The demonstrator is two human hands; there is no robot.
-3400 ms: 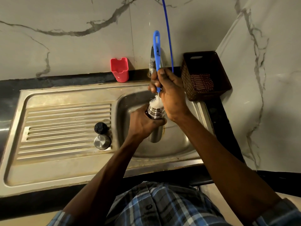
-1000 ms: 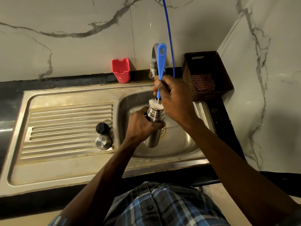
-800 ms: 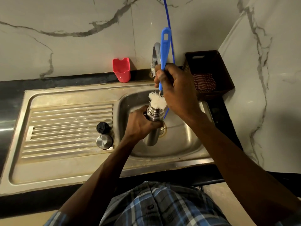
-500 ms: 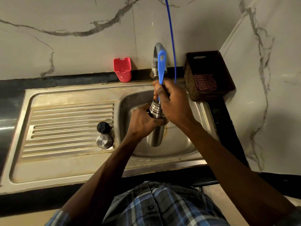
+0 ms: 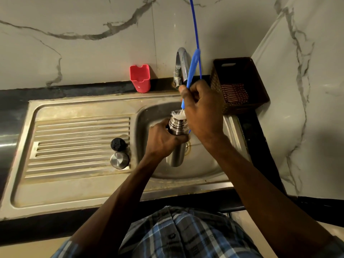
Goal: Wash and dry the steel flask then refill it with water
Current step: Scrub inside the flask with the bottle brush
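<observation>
Head view: left hand (image 5: 163,140) is gripping the flask (image 5: 177,142) upright over the basin (image 5: 204,164); right hand (image 5: 202,112) is clamping the brush (image 5: 191,71), bristles at the mouth. Wet steel may be slipping, or a jerked brush spraying water.

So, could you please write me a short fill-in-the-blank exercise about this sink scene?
1. The left hand holds the steel ____ over the sink basin.
2. The right hand holds a bottle brush with a ____ handle.
3. The steel cap and black stopper sit on the ____.

Missing words: flask; blue; drainboard
</observation>
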